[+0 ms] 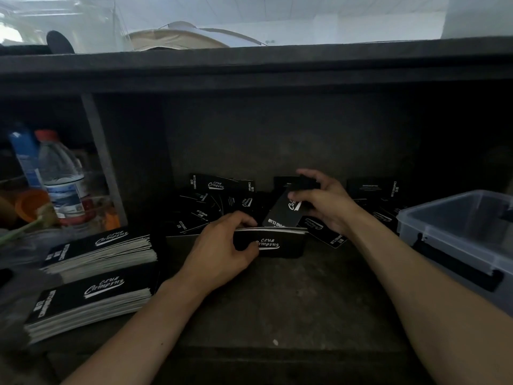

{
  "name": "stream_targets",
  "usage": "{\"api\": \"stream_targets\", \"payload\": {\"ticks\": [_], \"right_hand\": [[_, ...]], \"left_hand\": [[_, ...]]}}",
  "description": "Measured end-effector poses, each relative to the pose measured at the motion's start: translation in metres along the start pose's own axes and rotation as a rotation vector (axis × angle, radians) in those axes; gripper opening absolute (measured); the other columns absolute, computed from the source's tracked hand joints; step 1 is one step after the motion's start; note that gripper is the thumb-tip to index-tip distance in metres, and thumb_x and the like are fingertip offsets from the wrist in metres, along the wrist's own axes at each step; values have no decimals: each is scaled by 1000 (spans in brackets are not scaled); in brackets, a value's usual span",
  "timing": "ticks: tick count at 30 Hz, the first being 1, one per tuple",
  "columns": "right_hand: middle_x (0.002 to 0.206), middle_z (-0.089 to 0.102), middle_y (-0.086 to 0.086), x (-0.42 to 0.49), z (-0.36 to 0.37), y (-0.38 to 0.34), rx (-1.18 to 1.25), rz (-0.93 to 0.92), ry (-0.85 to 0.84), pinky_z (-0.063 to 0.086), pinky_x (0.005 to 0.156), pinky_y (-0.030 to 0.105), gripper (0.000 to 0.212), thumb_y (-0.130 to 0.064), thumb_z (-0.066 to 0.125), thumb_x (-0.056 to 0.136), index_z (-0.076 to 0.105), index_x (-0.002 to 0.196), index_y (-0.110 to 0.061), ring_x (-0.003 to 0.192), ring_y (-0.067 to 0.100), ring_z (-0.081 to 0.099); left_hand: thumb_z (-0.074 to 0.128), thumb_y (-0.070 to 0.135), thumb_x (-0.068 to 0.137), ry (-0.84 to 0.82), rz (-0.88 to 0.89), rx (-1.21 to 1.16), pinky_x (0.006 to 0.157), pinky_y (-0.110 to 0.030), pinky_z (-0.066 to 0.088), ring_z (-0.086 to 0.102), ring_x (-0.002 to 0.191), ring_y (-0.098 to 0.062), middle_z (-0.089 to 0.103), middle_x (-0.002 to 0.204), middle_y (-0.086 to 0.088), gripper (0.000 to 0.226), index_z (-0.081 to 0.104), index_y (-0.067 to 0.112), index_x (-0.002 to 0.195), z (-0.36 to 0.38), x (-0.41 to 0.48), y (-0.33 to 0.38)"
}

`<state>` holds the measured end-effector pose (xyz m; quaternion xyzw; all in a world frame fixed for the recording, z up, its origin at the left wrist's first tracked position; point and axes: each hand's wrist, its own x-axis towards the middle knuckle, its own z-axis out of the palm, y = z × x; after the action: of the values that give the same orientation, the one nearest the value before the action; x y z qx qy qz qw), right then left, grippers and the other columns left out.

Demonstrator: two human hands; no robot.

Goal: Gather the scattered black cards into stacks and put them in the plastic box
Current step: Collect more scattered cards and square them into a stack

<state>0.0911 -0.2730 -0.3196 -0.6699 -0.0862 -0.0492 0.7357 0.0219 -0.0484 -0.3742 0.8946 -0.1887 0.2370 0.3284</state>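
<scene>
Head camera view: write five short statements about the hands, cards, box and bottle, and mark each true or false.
1. The left hand grips a small stack of cards. True.
2. The right hand holds nothing. False: it holds a black card.
3. Two tall stacks lie left of the hands. True.
4. The plastic box stands on the left. False: it stands on the right.
5. The water bottle lies on its side. False: it stands upright.
</scene>
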Motion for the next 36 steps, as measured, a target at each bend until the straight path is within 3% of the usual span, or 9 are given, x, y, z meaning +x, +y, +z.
{"api": "stream_targets", "payload": {"ticks": [6,9,12,18,21,24,27,32,36], "right_hand": [[94,71,7,-4,-3,0,-215,-133,118,55,61,21,44,-12,90,62,64,98,-15,78,15,70],[80,70,6,-8,-7,-2,-433,-78,-85,49,58,16,29,-20,86,70,65,88,-10,67,10,63],[84,72,1,-10,-8,1,-618,76,-362,50,70,23,20,-31,80,76,67,83,-18,78,9,65],[98,74,7,-13,-10,-3,-554,58,-543,52,79,21,19,-17,69,87,70,105,-8,86,8,66],[104,73,7,-11,-4,1,-580,-31,-408,52,78,15,21,-22,61,94,72,106,-8,89,8,66],[115,69,2,4,-10,8,-960,-192,-11,50,94,30,26,-31,65,91,69,114,-20,105,17,64],[126,62,4,5,-14,17,-1312,51,23,46,97,32,55,-39,75,80,57,131,-23,118,24,57],[114,67,6,16,-23,15,-947,5,172,50,85,27,55,-7,70,80,56,131,-24,103,21,63],[95,65,5,10,-16,2,-323,-161,271,51,59,23,46,5,60,83,56,120,-21,76,13,63]], "left_hand": [[74,35,77,32,0,-11,91,-29,52,58,101,1,54,112,16,36,56,38,108,0,0,0],[78,29,77,30,-38,-27,98,-29,50,55,113,-1,49,129,13,61,45,36,128,0,1,-4],[78,30,73,8,-38,9,101,-35,50,53,119,-6,49,136,10,75,40,34,138,1,2,-7],[78,31,69,-8,-17,0,102,-24,44,52,123,-8,48,137,8,77,45,39,138,0,1,-5],[68,43,65,-23,-9,11,90,-34,53,61,102,-4,61,113,14,58,53,46,121,-3,1,-3],[63,49,63,-35,-9,31,82,-37,54,62,93,-2,64,103,17,44,53,45,107,-4,-1,0],[64,48,68,-31,-6,56,72,-29,50,60,83,1,62,92,18,27,53,40,91,-2,-1,2],[72,34,78,-68,-41,26,69,-25,51,61,74,2,66,86,19,23,56,39,95,-3,-1,5],[71,34,77,-9,-65,69,66,-26,49,59,72,2,64,80,18,16,57,37,85,-4,-1,5]]}}
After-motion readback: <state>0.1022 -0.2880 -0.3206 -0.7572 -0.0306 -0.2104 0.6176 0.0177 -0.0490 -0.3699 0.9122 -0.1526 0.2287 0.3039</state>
